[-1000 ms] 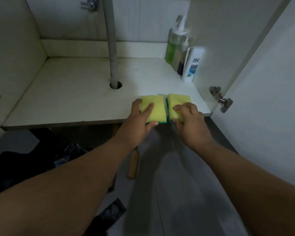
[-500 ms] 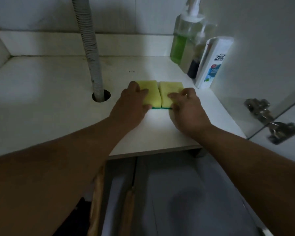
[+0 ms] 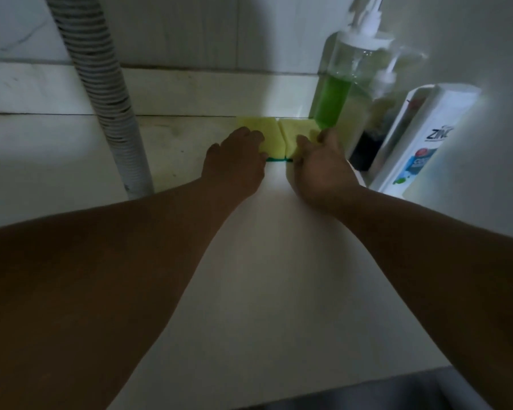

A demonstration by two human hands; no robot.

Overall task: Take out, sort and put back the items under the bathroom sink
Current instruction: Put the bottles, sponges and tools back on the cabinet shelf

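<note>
A: Where are the sponges?

B: Two yellow foam sponges with green scouring undersides lie flat side by side, touching, at the far end of the white cabinet floor [image 3: 249, 261], against the low back ledge. The left yellow sponge [image 3: 268, 134] sits under the left hand [image 3: 234, 161]; the right yellow sponge [image 3: 298, 133] sits under the right hand [image 3: 317, 167].

A: How do the hands lie?

B: Both come in palm-down from the near side. The left hand's fingers rest over the near left part of its sponge, lightly bent. The right hand's fingers lie on the near right part of its sponge, thumb at the inner edge. Whether either hand actually grips or only presses down, I cannot tell.

A: And around them?

B: Just right of the right sponge stands a clear pump bottle of green liquid [image 3: 338, 93] in the far right corner. Nearer, beside it, is a smaller clear pump bottle with dark liquid [image 3: 376, 131], then a white rectangular bottle with blue "ZINC" lettering [image 3: 421, 137]. Left of the hands, a grey ribbed drain hose [image 3: 107, 96] runs down to the floor.
</note>
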